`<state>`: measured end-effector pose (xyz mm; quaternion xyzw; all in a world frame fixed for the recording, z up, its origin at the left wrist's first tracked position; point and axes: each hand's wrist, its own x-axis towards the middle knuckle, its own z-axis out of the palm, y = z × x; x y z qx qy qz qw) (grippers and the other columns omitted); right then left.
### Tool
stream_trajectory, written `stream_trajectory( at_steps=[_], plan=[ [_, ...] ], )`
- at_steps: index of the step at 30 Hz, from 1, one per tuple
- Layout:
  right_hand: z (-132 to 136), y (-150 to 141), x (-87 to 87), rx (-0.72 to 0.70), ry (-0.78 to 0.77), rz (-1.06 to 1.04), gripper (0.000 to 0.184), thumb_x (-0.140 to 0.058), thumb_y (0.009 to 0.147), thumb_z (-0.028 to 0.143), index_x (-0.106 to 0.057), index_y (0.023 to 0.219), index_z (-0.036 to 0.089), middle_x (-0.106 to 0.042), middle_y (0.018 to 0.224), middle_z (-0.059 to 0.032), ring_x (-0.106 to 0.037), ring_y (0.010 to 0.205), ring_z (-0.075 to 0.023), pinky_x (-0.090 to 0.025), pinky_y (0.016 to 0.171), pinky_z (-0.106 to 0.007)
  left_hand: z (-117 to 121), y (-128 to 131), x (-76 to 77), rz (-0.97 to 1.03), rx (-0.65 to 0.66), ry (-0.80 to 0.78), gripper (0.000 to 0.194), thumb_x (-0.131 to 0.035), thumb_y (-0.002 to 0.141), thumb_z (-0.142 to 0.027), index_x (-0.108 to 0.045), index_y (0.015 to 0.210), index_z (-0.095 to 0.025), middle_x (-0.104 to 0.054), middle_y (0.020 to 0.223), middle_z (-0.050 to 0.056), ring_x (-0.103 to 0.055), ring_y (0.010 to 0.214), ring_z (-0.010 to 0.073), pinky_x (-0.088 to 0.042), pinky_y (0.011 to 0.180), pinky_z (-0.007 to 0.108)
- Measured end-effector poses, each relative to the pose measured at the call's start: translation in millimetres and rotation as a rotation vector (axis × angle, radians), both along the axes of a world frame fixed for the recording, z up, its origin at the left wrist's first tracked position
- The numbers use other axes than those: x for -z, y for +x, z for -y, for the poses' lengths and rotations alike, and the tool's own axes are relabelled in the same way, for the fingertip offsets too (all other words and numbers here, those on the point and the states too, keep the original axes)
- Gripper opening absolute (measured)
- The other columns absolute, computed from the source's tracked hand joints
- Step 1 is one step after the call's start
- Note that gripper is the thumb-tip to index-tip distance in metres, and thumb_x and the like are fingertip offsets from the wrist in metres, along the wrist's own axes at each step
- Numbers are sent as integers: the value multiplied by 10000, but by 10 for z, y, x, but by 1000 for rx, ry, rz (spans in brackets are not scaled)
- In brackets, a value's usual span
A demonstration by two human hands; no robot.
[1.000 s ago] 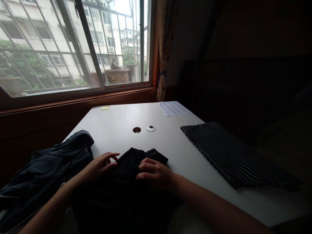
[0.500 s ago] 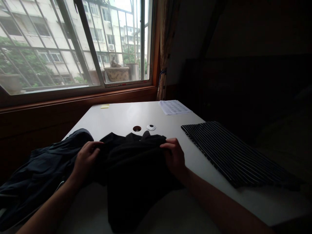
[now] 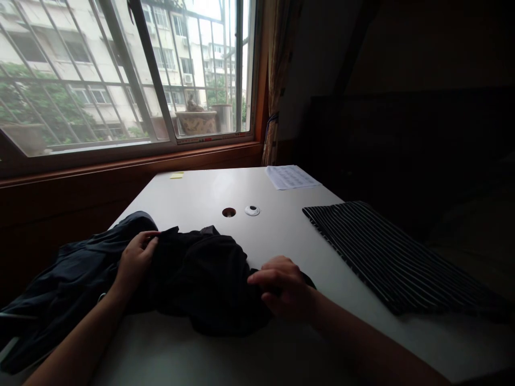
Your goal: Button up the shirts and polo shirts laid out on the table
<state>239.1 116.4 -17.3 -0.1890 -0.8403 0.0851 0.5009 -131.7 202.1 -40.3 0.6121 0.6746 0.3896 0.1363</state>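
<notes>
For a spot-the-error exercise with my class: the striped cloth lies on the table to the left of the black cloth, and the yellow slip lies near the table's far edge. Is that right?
Not quite: the head view shows the striped cloth on the table to the right of the black cloth. The yellow slip does lie near the far edge.

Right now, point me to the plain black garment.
In the head view, the plain black garment is bunched on the white table, mostly between the left hand and right hand, right of the navy clothes.
</notes>
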Motion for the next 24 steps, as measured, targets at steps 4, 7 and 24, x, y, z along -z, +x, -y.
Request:
stream_trajectory(
  at_steps=[4,7,24],
  plan=[
    [-178,147,36,168,-267,-213,173,-506,973,316,-630,1060,232,-587,702,25,-564,605,-122,-467,625,-267,-47,-55,39,8,23,-41,518,-545,838,-569,-637,1201,-212,-667,1134,108,-647,1016,313,-526,820,397],
    [-314,180,87,95,-556,-114,294,-575,944,393,-606,1189,235,-631,1015,-52,-622,841,-166,-520,728,-304,-49,-56,60,127,149,-127,709,-641,780,-624,-527,1363,-237,-605,1273,126,-652,1044,326,-562,816,409],
    [-330,84,103,-182,-1351,523,666,-758,794,395,-504,1383,215,-644,815,14,-595,634,-110,-455,557,-202,186,125,-76,567,631,-410,667,-772,786,-404,-547,1403,-289,-527,1474,64,-478,1358,355,-435,1120,431]
  ],
)
